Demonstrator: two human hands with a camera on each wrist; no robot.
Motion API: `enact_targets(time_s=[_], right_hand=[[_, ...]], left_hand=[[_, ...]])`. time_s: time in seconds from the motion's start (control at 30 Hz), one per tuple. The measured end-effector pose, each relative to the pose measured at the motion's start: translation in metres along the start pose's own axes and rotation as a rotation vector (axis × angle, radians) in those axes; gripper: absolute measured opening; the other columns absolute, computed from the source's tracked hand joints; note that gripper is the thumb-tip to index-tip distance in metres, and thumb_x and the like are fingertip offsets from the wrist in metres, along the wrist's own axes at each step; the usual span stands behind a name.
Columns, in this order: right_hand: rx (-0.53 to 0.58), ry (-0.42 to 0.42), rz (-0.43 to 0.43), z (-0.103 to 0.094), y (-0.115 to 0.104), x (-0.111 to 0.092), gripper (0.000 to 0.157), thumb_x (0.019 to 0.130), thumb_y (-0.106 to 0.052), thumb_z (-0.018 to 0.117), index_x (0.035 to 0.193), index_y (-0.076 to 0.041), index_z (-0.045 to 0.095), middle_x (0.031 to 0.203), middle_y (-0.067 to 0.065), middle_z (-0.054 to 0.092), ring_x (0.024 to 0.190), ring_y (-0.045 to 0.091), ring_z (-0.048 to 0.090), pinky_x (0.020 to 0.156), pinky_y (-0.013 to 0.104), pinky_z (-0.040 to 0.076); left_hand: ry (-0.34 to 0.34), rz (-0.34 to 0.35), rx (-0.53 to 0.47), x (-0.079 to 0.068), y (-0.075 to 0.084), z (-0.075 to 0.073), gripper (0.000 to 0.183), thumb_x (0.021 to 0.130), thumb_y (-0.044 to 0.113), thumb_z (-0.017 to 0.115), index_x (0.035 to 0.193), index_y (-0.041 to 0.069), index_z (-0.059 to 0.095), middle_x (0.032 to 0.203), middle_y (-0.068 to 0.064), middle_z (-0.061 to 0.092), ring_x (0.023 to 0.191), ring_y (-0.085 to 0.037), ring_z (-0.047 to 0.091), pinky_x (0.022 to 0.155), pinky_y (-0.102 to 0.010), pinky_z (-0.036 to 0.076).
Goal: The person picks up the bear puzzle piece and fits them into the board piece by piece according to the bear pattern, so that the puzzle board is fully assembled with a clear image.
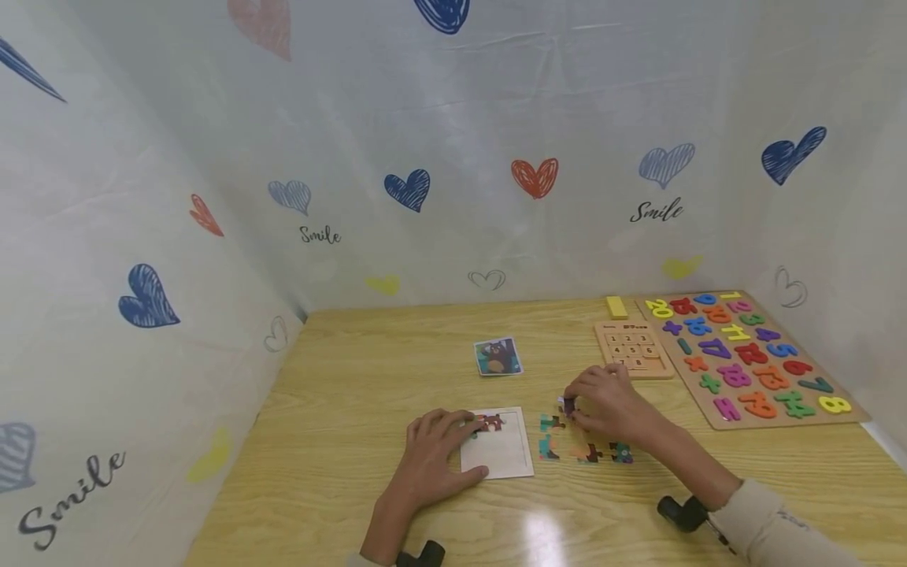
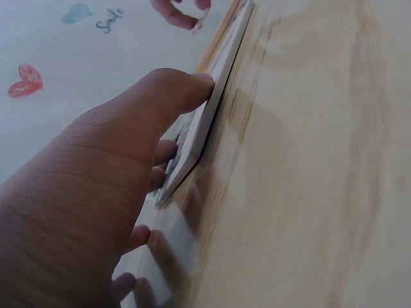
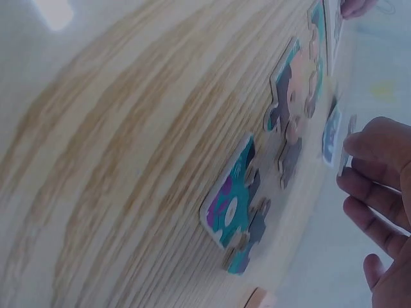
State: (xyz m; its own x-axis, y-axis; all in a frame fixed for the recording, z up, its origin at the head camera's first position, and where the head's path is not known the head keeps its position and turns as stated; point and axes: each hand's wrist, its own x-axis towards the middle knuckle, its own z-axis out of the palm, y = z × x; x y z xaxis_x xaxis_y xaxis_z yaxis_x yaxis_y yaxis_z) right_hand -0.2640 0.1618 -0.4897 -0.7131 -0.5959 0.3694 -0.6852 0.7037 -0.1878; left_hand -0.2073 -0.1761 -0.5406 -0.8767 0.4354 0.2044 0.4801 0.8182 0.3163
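Note:
My left hand (image 1: 432,453) rests on the left side of a square white puzzle tray (image 1: 499,461), fingers spread and thumb on its near part. Joined pieces with brown and red print (image 1: 490,423) lie at the tray's top, partly hidden by the fingertips. Between thumb and fingers my right hand (image 1: 612,405) pinches a small jigsaw piece (image 3: 347,146), held up on edge to the right of the tray. Below that hand several loose jigsaw pieces lie on the table, among them a teal one (image 1: 549,449) and a teal and purple one (image 3: 228,202).
Behind the tray lies a bear picture card (image 1: 498,356). A wooden number slide puzzle (image 1: 633,350) sits beyond my right hand, with a yellow block (image 1: 616,307) behind it. A large board of coloured numbers (image 1: 754,366) covers the table's right side. Curtains enclose the back and sides.

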Motion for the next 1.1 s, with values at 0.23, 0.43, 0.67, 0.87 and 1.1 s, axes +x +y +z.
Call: enact_targets(time_s=[0.23, 0.43, 0.67, 0.87, 1.1], right_hand=[[0.032, 0.009, -0.038, 0.007, -0.005, 0.003, 0.018, 0.08, -0.011, 0.079, 0.097, -0.014, 0.075, 0.099, -0.002, 0.069, 0.097, 0.02, 0.058, 0.086, 0.055, 0.033], [0.039, 0.006, -0.052, 0.007, -0.012, 0.008, 0.019, 0.08, -0.009, 0.078, 0.098, -0.015, 0.074, 0.101, -0.002, 0.069, 0.099, 0.021, 0.058, 0.086, 0.056, 0.033], [0.03, 0.012, -0.086, 0.013, -0.017, 0.014, 0.019, 0.08, -0.011, 0.079, 0.098, -0.013, 0.075, 0.1, -0.001, 0.07, 0.098, 0.02, 0.059, 0.086, 0.053, 0.033], [0.022, 0.004, -0.085, 0.017, -0.021, 0.02, 0.019, 0.079, -0.012, 0.08, 0.098, -0.014, 0.075, 0.1, -0.002, 0.07, 0.099, 0.019, 0.058, 0.088, 0.057, 0.036], [0.013, -0.016, -0.08, 0.02, -0.028, 0.027, 0.02, 0.079, -0.012, 0.079, 0.099, -0.015, 0.075, 0.101, -0.003, 0.07, 0.1, 0.02, 0.058, 0.087, 0.054, 0.035]], left_hand=[[-0.019, -0.005, 0.004, 0.001, 0.0, 0.0, 0.067, 0.087, 0.068, 0.058, 0.144, 0.033, 0.054, 0.145, 0.01, 0.048, 0.134, -0.026, 0.036, 0.102, -0.056, 0.028], [-0.023, -0.001, 0.003, 0.002, 0.0, -0.001, 0.067, 0.088, 0.068, 0.058, 0.145, 0.033, 0.054, 0.145, 0.01, 0.048, 0.134, -0.026, 0.037, 0.102, -0.056, 0.028], [-0.011, 0.009, 0.006, 0.001, 0.0, -0.001, 0.067, 0.088, 0.068, 0.057, 0.144, 0.032, 0.056, 0.144, 0.008, 0.049, 0.133, -0.027, 0.038, 0.101, -0.056, 0.029], [-0.01, 0.006, 0.017, 0.001, 0.0, -0.002, 0.067, 0.087, 0.069, 0.057, 0.144, 0.032, 0.056, 0.144, 0.008, 0.049, 0.133, -0.027, 0.038, 0.101, -0.057, 0.029], [-0.018, -0.004, 0.009, 0.001, 0.0, -0.001, 0.067, 0.087, 0.068, 0.058, 0.145, 0.032, 0.054, 0.146, 0.009, 0.048, 0.135, -0.026, 0.036, 0.103, -0.056, 0.028]])
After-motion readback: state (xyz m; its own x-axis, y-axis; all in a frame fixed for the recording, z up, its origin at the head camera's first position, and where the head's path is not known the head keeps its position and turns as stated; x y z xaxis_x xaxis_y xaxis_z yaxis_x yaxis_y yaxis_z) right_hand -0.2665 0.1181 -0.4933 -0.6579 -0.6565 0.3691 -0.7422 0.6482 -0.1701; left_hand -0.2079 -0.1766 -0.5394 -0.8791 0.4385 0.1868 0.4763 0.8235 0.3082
